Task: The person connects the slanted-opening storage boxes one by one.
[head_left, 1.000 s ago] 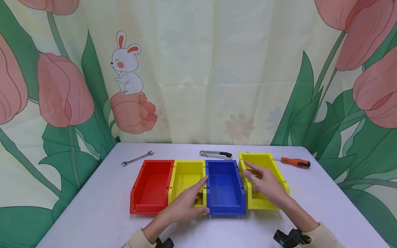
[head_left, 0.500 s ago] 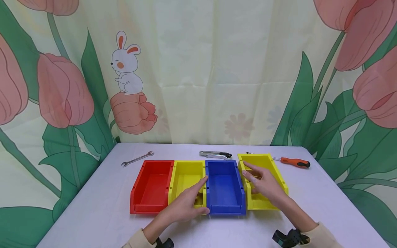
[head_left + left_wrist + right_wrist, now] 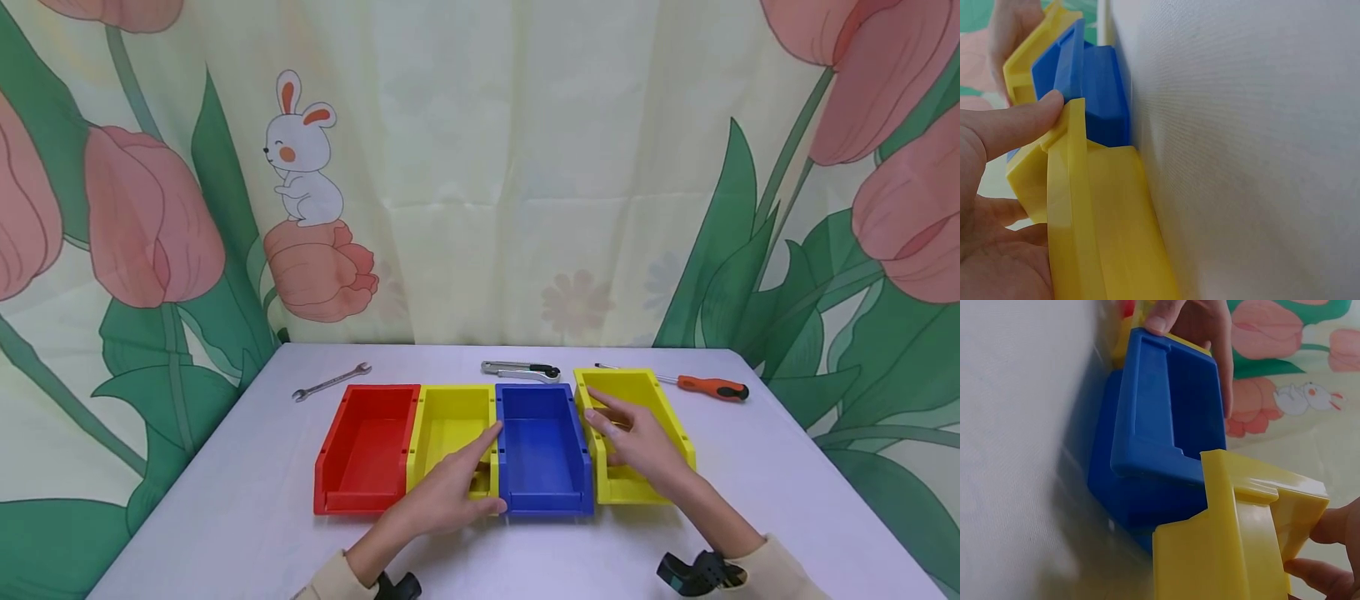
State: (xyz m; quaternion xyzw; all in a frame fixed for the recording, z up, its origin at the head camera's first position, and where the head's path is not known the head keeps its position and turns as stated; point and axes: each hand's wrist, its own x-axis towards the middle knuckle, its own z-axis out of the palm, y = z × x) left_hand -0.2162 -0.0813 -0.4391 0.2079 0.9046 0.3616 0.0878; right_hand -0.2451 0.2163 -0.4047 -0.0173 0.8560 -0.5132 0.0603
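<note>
A red bin [image 3: 367, 450], a yellow bin [image 3: 450, 408] and a blue bin [image 3: 543, 450] stand side by side on the white table. My left hand [image 3: 450, 492] lies over the yellow bin, its index finger straight along the rim beside the blue bin. Its thumb touches the front corner where those two meet, and other fingers reach inside the yellow bin. At the right, my right hand [image 3: 645, 446] grips a second yellow bin [image 3: 637, 496] by its left wall. That bin is slightly tilted, close beside the blue one, and sits higher than it in the right wrist view [image 3: 1241, 544].
Behind the bins lie a wrench [image 3: 330, 383] at left and a silver and black utility knife [image 3: 521, 371] in the middle. An orange-handled screwdriver [image 3: 712, 387] lies at right, its shaft partly hidden by the second yellow bin. A floral curtain [image 3: 465, 167] hangs behind the table.
The second yellow bin has shifted very slightly left and down, and the screwdriver's tip now shows behind it. Both hands keep almost the same pose; the head view has tilted a little.
</note>
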